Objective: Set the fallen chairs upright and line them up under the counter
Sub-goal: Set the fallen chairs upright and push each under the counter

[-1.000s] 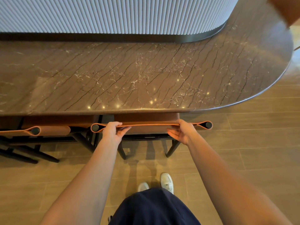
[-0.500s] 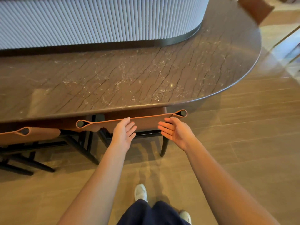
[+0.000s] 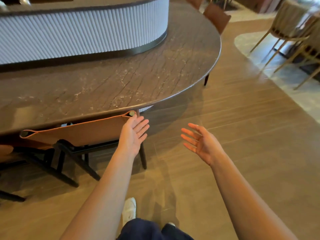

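A chair with an orange leather back [image 3: 81, 131] and black legs stands upright, tucked under the dark stone counter [image 3: 121, 78]. Part of a second orange chair [image 3: 6, 150] shows at the far left edge, also under the counter. My left hand [image 3: 133, 134] hovers open beside the right end of the chair back, fingers straight, holding nothing. My right hand [image 3: 199, 142] is open in the air over the floor, apart from the chair, fingers spread.
The counter's rounded end curves away to the right, with a white ribbed wall [image 3: 83, 30] on top. Another orange chair [image 3: 216, 16] stands at the far end. Pale wooden-legged chairs [image 3: 290, 32] stand at the upper right. Wood-look floor [image 3: 242, 135] stretches to my right.
Both hands gripped the chair back a second ago, then let go and drew off to the right. The view has swung right; the chair stays under the counter.
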The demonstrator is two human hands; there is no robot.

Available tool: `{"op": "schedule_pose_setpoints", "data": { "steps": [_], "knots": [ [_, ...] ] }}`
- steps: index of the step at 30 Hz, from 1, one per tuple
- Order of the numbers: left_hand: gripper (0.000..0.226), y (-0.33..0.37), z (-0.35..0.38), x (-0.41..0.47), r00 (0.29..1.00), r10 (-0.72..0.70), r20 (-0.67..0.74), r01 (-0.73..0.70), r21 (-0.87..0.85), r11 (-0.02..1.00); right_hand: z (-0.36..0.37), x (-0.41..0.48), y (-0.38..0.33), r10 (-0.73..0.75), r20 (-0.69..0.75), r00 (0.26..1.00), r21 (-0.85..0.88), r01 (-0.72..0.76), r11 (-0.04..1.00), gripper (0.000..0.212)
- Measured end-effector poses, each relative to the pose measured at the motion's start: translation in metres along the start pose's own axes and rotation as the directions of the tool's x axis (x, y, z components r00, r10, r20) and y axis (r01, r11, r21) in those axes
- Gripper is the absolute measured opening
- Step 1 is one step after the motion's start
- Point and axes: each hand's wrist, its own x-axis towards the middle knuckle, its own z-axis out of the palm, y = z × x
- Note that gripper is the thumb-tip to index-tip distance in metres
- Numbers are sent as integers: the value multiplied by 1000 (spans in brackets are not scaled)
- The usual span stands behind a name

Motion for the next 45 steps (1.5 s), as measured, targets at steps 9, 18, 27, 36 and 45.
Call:
{"op": "schedule_pose_setpoints", "data": {
  "steps": [9, 18, 27, 36, 45],
  "knots": [
    [47, -24, 141, 19, 988, -18, 152, 5, 90, 996, -118, -20, -68, -106, -131, 986, 118, 121, 986, 21],
    [44, -41, 291, 121, 965, -84, 248, 53, 129, 990, -213, 49, -169, -170, -240, 956, 157, 211, 965, 23],
    [41, -23, 456, 235, 932, -139, 334, 89, 162, 983, -286, 139, -301, -198, -289, 937, 144, 247, 958, 27],
    [41, -22, 565, 324, 940, -134, 313, 89, 154, 984, -351, 235, -387, -160, -291, 943, 195, 222, 955, 28],
    [37, -11, 693, 421, 972, -103, 213, 76, 129, 989, -419, 356, -513, -120, -202, 972, 148, 151, 977, 27]
  ]
}}
